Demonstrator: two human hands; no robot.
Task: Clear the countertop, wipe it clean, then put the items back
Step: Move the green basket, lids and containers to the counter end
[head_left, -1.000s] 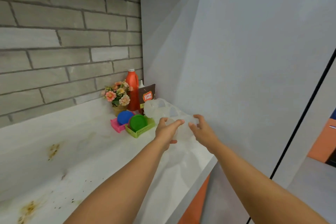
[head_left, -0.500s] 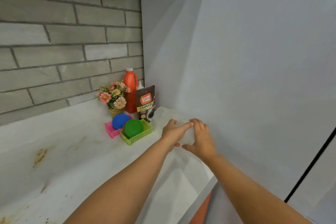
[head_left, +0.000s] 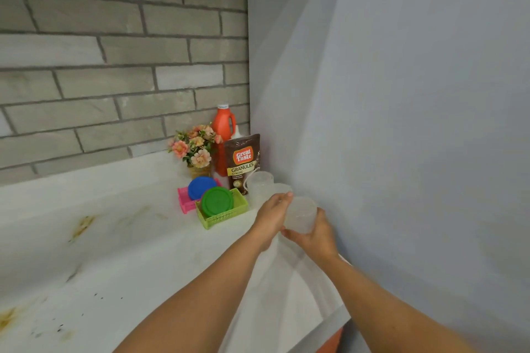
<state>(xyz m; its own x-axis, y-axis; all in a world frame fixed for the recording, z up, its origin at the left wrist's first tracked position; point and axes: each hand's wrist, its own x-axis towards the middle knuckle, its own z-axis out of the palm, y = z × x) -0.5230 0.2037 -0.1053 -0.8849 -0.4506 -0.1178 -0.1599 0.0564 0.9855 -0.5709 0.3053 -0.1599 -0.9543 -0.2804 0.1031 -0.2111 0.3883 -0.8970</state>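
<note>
My right hand (head_left: 315, 235) grasps the cup (head_left: 301, 213) at 1 o'clock, left hand (head_left: 271, 216) touching it, grip unclear; counter (head_left: 129, 261) stains (head_left: 81, 226) at 10 o'clock, clearing barely begun, I judge.

Brick wall (head_left: 114, 51), upper left: grey, paler streaks, darker grey joints. Side wall (head_left: 401, 94), right: plain pale blue-grey. Countertop (head_left: 114, 252): white marble, faint grey veins, rust-brown stains, dark specks lower left. Bottle (head_left: 225, 129) orange-red, white band at neck. Flowers (head_left: 195, 145) pink, peach, green leaves. Pouch (head_left: 242, 160) brown, red-orange logo, yellow strip. Pink basket (head_left: 183, 200), blue lid (head_left: 200, 188); lime basket (head_left: 226, 216), green lid (head_left: 217, 201). Cup (head_left: 299, 215) milky translucent.
</note>
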